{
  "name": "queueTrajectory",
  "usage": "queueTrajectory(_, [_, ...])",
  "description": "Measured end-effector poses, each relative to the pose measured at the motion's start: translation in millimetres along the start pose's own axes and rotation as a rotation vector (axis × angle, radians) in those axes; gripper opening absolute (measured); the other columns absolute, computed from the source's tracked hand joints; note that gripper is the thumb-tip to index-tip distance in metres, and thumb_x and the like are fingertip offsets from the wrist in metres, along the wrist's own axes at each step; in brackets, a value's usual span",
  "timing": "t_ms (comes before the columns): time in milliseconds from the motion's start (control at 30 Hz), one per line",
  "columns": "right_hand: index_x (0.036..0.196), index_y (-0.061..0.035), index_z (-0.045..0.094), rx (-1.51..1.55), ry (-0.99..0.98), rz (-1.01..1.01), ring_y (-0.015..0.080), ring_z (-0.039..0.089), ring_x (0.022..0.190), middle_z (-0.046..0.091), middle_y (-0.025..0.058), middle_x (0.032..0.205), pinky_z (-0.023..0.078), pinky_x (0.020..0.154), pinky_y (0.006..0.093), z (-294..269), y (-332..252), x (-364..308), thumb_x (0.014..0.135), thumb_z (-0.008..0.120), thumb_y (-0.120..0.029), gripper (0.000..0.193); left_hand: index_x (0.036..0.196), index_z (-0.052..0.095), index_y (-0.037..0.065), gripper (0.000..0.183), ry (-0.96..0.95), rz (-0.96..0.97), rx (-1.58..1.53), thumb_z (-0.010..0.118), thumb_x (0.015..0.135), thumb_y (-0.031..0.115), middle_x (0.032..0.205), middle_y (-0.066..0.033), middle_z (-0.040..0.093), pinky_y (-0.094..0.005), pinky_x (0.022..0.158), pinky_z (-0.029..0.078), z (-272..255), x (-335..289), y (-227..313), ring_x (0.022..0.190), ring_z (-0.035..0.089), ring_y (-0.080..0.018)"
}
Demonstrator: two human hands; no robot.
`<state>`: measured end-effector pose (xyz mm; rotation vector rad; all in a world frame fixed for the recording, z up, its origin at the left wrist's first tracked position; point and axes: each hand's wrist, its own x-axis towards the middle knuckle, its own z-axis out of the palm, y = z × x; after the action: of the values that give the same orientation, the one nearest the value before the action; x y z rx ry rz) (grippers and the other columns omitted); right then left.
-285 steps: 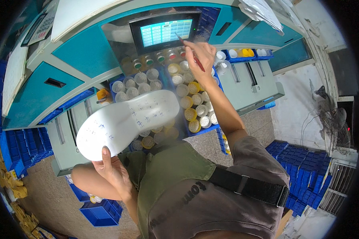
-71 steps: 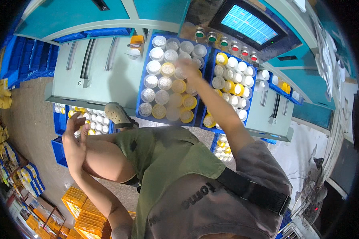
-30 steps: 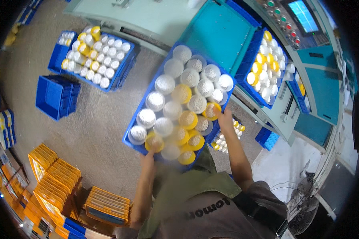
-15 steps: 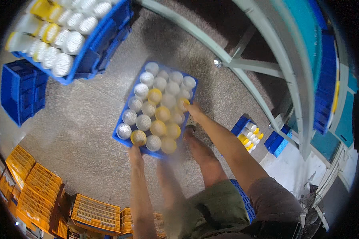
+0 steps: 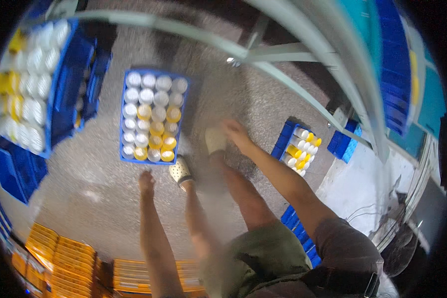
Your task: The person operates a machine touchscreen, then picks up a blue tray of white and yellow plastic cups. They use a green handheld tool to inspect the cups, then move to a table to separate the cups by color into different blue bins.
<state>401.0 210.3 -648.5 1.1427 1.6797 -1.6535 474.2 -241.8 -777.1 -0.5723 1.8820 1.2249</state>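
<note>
A blue crate (image 5: 121,119) filled with rows of round white and yellow tubs or lids appears to rest on the floor, left of my feet. My left hand (image 5: 146,183) hangs just off the crate's near edge, empty, with its fingers loosely apart. Out to the right, well away from the crate, my right hand (image 5: 236,133) holds nothing. Its fingers reach forward, a little blurred. Between my hands is a cream clog (image 5: 180,170) on my foot; a second, blurred clog (image 5: 215,140) is near my right hand.
A larger blue crate (image 5: 59,84) of similar white and yellow items stands at far left, with a blue bin (image 5: 17,169) below it. Yellow-orange crates (image 5: 74,258) line the lower left. A pale metal frame (image 5: 278,69) crosses the upper right. Another filled blue crate (image 5: 284,141) sits at right.
Both hands have let go of the crate, which now appears lower and farther left. My right hand has drawn away from its right side. The view has shifted.
</note>
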Motion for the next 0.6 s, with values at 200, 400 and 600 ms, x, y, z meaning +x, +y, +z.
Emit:
queueTrajectory(200, [0.123,-0.0045,0.053,0.246,0.527,-0.381,0.0150,0.062,0.095,0.065,0.0079,0.104,0.052,0.077,0.0292,-145.0,-108.5,-208.1,0.098,0.059,-0.027,0.034,0.091,0.065,0.001,0.013,-0.058,-0.126,-0.080,0.057,0.085,0.009,0.075,-0.0064,0.066,-0.0272,0.053,0.048,47.6,-130.1,141.6,0.059,0.060,-0.0140])
queueTrajectory(400, [0.140,0.0035,0.033,1.326,0.464,-0.345,0.0319,0.047,0.122,0.042,0.0219,0.137,0.040,0.107,0.0442,-265.2,-270.8,-280.4,0.098,0.054,-0.040,0.064,0.094,0.064,0.000,0.015,-0.224,0.128,0.065,0.062,0.088,0.014,0.077,-0.0072,0.066,-0.0249,0.052,0.047,144.1,-170.4,277.6,0.061,0.061,-0.0142])
queueTrajectory(600, [0.138,-0.0021,0.038,1.572,0.475,-0.392,0.0332,0.049,0.119,0.044,0.0199,0.131,0.039,0.106,0.0471,-263.4,-311.7,-287.0,0.097,0.056,-0.041,0.059,0.099,0.063,0.000,0.017,-0.413,0.597,0.067,0.060,0.094,0.016,0.081,-0.0034,0.064,-0.0267,0.064,0.046,201.4,-213.0,447.5,0.075,0.059,-0.0110])
